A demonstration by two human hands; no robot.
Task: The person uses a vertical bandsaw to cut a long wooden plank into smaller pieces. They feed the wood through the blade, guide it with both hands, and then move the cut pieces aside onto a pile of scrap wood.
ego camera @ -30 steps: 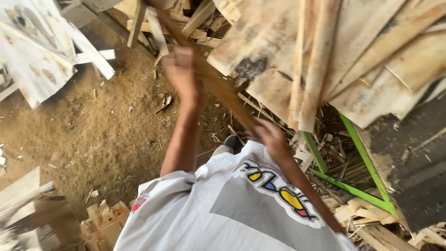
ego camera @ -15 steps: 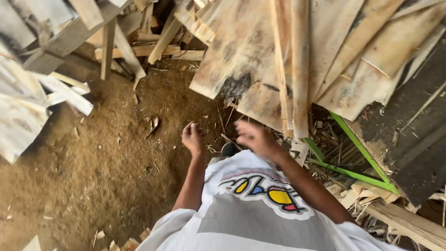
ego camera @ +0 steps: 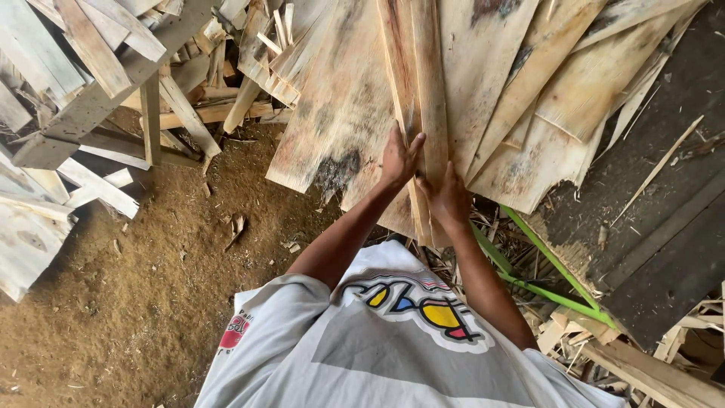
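Both hands on the narrow plank pair (ego camera: 423,98) atop the leaning board stack (ego camera: 340,113): left hand (ego camera: 398,159) w/ fingers curled on its left edge, right hand (ego camera: 447,198) pressed flat at the lower end. Planks seem just gripped, not lifted off yet; looks like early stage, rest of the pile untouched.

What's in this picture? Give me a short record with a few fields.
Place: dirt floor strewn with sawdust
Left hand: left hand flat on a narrow wooden slat
Right hand: right hand on the same slat, lower down
Around: pile of thin wooden boards; green metal frame; stacked planks at left
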